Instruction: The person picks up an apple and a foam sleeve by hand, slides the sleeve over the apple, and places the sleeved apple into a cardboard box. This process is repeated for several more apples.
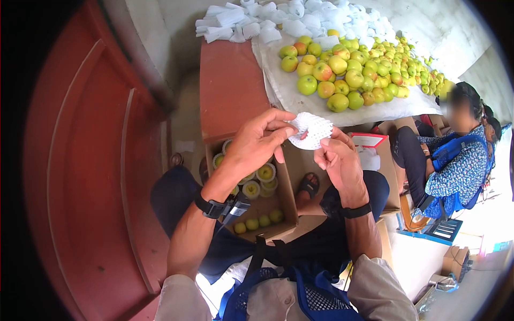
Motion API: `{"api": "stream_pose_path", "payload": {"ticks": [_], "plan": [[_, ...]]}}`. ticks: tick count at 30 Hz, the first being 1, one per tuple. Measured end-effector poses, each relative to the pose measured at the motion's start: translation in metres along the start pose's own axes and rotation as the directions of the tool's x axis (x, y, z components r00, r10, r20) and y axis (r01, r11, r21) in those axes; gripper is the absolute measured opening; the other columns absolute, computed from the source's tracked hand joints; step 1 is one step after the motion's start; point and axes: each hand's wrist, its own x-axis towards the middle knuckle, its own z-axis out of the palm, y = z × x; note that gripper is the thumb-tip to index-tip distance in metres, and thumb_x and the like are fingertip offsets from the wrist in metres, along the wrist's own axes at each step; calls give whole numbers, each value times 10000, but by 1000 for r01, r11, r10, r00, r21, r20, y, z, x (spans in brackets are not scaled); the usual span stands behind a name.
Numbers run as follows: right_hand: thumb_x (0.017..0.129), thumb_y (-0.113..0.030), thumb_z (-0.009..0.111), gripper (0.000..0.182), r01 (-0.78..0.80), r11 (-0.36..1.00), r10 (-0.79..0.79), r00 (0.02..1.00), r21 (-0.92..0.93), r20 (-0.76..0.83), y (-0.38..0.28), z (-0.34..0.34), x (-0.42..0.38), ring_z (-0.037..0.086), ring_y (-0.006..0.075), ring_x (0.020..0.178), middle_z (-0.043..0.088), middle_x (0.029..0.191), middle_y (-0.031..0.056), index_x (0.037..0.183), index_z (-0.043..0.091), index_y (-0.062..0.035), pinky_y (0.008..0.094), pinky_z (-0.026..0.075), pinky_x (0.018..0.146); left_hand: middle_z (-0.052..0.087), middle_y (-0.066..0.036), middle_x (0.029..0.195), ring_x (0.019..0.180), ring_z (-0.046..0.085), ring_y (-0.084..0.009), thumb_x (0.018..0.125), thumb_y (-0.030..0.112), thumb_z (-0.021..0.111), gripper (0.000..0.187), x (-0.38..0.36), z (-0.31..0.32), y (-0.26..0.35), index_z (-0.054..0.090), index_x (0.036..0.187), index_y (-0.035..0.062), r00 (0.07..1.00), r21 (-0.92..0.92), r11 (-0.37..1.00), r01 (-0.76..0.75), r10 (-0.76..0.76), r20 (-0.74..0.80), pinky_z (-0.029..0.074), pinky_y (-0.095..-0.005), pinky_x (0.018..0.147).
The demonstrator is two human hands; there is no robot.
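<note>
Both hands hold one white foam net sleeve [311, 130] up in front of me. My left hand [257, 142] pinches its left edge with thumb and fingers, and my right hand [338, 160] grips its lower right edge. The sleeve is stretched between them; whether anything is inside it cannot be made out. Below my hands stands a cardboard box [286, 200] holding several apples, some wrapped in foam nets [266, 172], some bare [258, 222].
A pile of green and red-yellow apples [348, 75] lies on a white sheet over a table [230, 85], with a heap of white foam nets [278, 18] behind. A seated person in blue patterned clothing [455, 160] is at right. A red door [91, 160] stands at left.
</note>
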Motion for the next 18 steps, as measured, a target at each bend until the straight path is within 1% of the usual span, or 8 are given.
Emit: {"api": "stream_pose_path", "payload": {"ticks": [3,5,6,8,10,12,14,18], "plan": [[921,-153,598,382,-37,998,35,999,50,37,7,-3,1,482,98,639,654,950,37,1258,634,24,249,358,562,685,-62,1044,714,605,-83,978,105,704,296,-2,5,2,627,1249,16,999,47,999,-5,7,-48,459,-218,592],[924,-151,589,390,-58,996,54,997,70,57,10,-7,1,482,104,637,662,982,52,1265,623,34,254,367,562,673,-27,995,715,560,-73,908,42,755,285,-5,6,3,654,1175,53,984,376,924,-60,119,-135,434,-225,591],[928,-154,584,397,-90,994,84,990,54,113,11,-8,1,485,106,642,663,990,57,1274,616,37,256,368,557,673,-27,995,715,560,-73,908,42,755,285,-5,7,3,654,1175,53,984,374,926,-55,114,-139,434,-225,591],[931,-156,579,404,-127,991,119,978,39,170,12,-8,1,488,108,647,665,998,61,1283,609,40,259,369,551,660,-24,930,672,515,-78,875,39,763,280,-6,7,2,664,1136,66,954,508,844,-171,270,-128,430,-257,584],[937,-169,583,388,-156,986,142,964,49,225,12,-6,1,488,105,652,669,1010,71,1267,604,34,252,366,543,663,-36,917,683,542,-91,868,34,758,278,-7,7,3,663,1127,60,959,526,835,-163,259,-114,448,-278,596],[944,-186,586,383,-172,982,153,967,82,203,13,-8,4,479,100,640,666,997,73,1262,597,28,246,360,537,667,-48,904,694,568,-103,860,29,754,276,-6,7,3,661,1118,53,963,545,823,-159,251,-98,467,-298,609],[952,-204,589,379,-185,976,163,970,116,180,14,-10,6,471,96,628,663,985,74,1256,591,21,240,354,532,679,-79,896,743,625,-136,874,41,741,262,-5,6,0,652,1120,35,911,631,752,-191,375,-170,502,-324,648],[978,-267,584,367,-222,954,176,959,200,223,19,-14,8,447,86,585,641,908,56,1224,579,5,223,349,531,704,-103,947,840,670,-163,899,48,718,259,-6,6,-6,648,1147,24,940,632,762,-141,303,-156,533,-332,708]]}}
